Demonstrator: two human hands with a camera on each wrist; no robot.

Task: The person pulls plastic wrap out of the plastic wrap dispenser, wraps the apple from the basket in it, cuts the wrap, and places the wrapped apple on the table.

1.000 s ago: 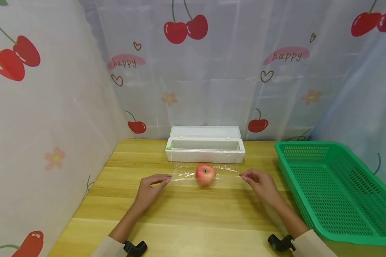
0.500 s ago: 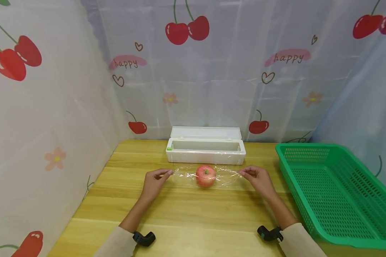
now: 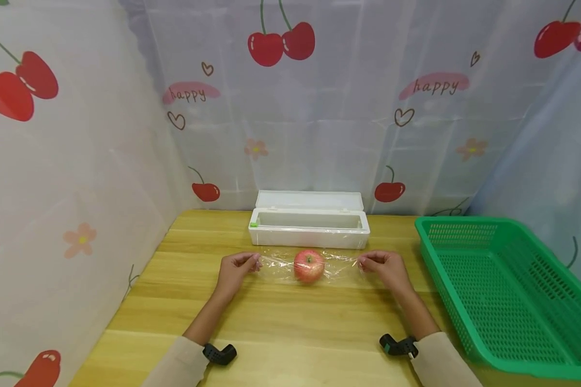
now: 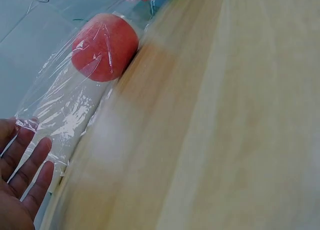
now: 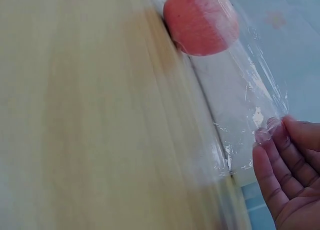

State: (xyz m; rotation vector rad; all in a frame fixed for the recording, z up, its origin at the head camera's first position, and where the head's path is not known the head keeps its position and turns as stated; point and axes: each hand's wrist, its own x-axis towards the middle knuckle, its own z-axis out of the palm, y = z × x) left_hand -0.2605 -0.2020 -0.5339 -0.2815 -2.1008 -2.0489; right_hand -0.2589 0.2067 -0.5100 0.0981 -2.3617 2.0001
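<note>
A red apple (image 3: 309,266) sits on the wooden table, with a clear sheet of cling film (image 3: 283,264) drawn across it from side to side. My left hand (image 3: 234,273) pinches the film's left end between thumb and forefinger; in the left wrist view its other fingers (image 4: 36,165) are spread. At the opposite end, my right hand (image 3: 386,269) pinches a corner of the film. The right wrist view shows the film (image 5: 257,94) stretched from those fingertips up to the apple (image 5: 201,22), with creases and glints along it.
Behind the apple stands a white cling film box (image 3: 310,237) with its lid raised and a small green piece at its left. A green plastic basket (image 3: 452,301) is at the right. Printed curtains (image 3: 319,140) enclose the table (image 3: 300,333).
Both hands have moved slightly away from the body, toward the box, still pinching the film. The film now lies more creased over the apple; the apple stays in place.
</note>
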